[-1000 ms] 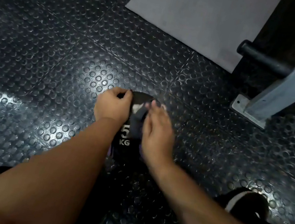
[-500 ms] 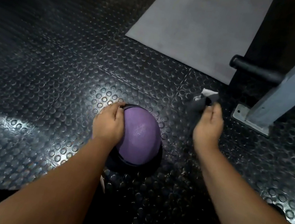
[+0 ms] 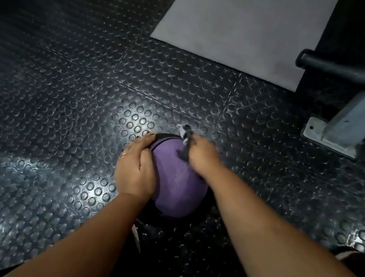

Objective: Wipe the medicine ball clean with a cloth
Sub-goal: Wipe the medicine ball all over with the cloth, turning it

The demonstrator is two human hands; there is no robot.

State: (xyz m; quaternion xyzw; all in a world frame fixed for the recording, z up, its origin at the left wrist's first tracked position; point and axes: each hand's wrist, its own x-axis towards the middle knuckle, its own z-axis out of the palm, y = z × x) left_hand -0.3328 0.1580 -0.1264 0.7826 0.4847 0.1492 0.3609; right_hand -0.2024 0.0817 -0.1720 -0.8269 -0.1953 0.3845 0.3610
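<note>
A purple medicine ball sits on the studded black floor. The left hand cups its left side, grip loose, fingers nearly straight. The right hand, grip closed, pinches a grey cloth against the ball's far top.
</note>
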